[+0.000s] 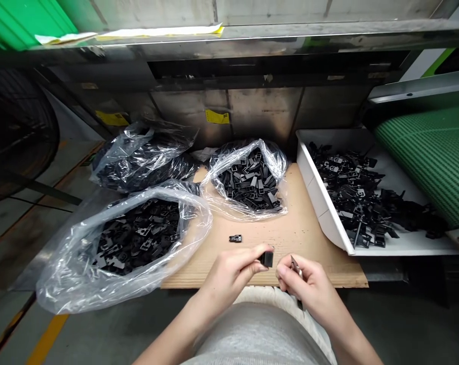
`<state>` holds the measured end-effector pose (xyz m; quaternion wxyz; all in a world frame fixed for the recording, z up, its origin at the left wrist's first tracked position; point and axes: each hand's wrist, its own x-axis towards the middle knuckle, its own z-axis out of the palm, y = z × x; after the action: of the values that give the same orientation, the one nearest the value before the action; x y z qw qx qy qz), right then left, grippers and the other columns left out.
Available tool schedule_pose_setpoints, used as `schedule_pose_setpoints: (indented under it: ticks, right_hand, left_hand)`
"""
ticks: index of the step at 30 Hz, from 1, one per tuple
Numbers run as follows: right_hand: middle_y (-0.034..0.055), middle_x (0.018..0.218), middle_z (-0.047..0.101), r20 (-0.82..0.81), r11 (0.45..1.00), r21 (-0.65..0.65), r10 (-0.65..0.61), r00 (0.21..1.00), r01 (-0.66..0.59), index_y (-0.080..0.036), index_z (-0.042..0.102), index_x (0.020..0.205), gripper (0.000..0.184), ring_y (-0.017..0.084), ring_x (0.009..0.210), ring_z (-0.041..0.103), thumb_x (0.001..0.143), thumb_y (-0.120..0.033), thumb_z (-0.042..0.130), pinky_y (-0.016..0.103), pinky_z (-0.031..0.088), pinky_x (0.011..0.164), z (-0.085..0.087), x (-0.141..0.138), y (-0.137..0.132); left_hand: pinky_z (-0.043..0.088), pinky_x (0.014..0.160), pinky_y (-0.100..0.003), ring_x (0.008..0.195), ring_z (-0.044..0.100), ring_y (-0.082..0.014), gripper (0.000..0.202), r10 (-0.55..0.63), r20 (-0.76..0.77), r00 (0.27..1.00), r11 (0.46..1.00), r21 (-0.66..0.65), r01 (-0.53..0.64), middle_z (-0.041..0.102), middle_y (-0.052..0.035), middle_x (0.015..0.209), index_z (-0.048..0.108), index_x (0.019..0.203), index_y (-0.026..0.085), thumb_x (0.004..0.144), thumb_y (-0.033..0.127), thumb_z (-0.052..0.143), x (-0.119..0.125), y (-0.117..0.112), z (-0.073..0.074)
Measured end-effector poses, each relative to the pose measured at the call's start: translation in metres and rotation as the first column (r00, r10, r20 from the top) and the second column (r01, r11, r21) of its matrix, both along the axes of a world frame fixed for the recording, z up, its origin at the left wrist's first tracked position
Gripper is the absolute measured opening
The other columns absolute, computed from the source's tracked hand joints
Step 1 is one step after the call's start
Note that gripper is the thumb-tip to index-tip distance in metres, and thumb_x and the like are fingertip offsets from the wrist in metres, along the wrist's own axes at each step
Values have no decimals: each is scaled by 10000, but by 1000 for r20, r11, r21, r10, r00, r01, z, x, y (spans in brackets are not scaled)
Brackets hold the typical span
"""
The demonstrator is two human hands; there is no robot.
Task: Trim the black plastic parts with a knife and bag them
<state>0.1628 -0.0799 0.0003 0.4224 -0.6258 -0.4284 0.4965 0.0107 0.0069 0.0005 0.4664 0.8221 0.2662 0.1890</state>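
Left hand (pixel 229 274) pinches an upright black plastic part (pixel 266 259) just beside the right hand (pixel 313 289), whose fingertips (pixel 283 271) hold a slim metal piece (pixel 295 265) tilted toward it, over a plywood board (pixel 290 233)

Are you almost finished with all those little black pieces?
Not close, by the look of it. Maybe done: the heap in the white tray. In hand: the left hand holds a black piece, the right hand a small metal tool. Left: three clear plastic bags full of black pieces.
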Motion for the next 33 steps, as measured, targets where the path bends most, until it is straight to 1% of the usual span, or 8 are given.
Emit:
schedule_pose_setpoints:
  ticks: [3, 6, 11, 13, 17, 22, 30, 33]
  right_hand:
    - [-2, 696, 514, 127, 1000, 5, 16, 992, -17, -172, 520, 846, 164, 119, 631, 518, 811, -320, 460, 208, 425, 553, -11, 4, -2]
    - [55, 918, 549, 286, 994, 68, 59, 956, -82, -189, 501, 1078, 275, 161, 839, 560, 832, -291, 432, 247, 460, 695, -16, 5, -4]
    - [33, 732, 565, 394, 962, 266, -51, 917, -61, -173, 551, 1025, 251, 131, 613, 565, 873, -219, 358, 221, 461, 550, -10, -3, -2]
    - [26, 676, 560, 417, 934, 357, -140, 898, -21, -164, 556, 987, 221, 126, 553, 544, 865, -200, 375, 220, 442, 507, -8, -9, 0]
    - [31, 656, 562, 501, 890, 444, -147, 853, -107, -175, 581, 891, 195, 135, 580, 534, 853, -154, 391, 237, 417, 529, -6, -17, 4]
    - [41, 677, 572, 528, 892, 436, -145, 837, -121, -173, 590, 881, 201, 136, 593, 528, 849, -142, 394, 239, 407, 555, -5, -21, 4]
    - [-15, 567, 462, 165, 976, 177, 98, 981, -127, -160, 558, 702, 224, 94, 529, 444, 850, -250, 416, 200, 356, 492, 14, -20, 7]
    - [-48, 493, 388, -257, 977, 46, 214, 942, -210, -143, 549, 695, 250, 45, 408, 313, 846, -308, 437, 171, 249, 384, 8, -15, 9]
  left_hand:
    - [459, 641, -262, 716, 552, -142, 280, 25, 133, 991, 934, -356, 24, 573, -47, 851, 552, 1048, 174, 836, 326, 449, -1, 2, 2]
    - [435, 544, -219, 612, 539, -102, 252, 163, 213, 963, 844, -535, -24, 555, -44, 820, 589, 959, 150, 830, 325, 462, -2, 1, 2]
    - [462, 584, -253, 644, 565, -125, 298, 368, 218, 904, 689, -716, -109, 612, -61, 818, 532, 1068, 150, 782, 232, 546, 1, -6, 0]
    - [477, 675, -302, 719, 584, -160, 208, 399, 199, 895, 709, -686, -164, 635, -73, 829, 604, 941, 131, 756, 221, 580, 1, -7, 2]
    - [423, 853, -342, 910, 564, -201, 141, 379, 183, 907, 835, -491, -249, 645, -61, 905, 671, 850, 165, 754, 227, 589, -3, -9, 5]
    - [450, 820, -340, 873, 579, -200, 158, 388, 183, 903, 856, -434, -281, 644, -62, 911, 673, 868, 178, 753, 251, 594, -9, -10, 4]
    - [459, 774, -274, 834, 590, -171, 119, 353, 257, 900, 899, -358, -251, 657, -32, 842, 690, 820, 197, 745, 165, 603, -12, -11, 8]
    - [454, 774, -259, 833, 588, -163, 136, 324, 266, 908, 912, -341, -226, 660, -22, 839, 691, 824, 205, 739, 141, 606, -13, -10, 9]
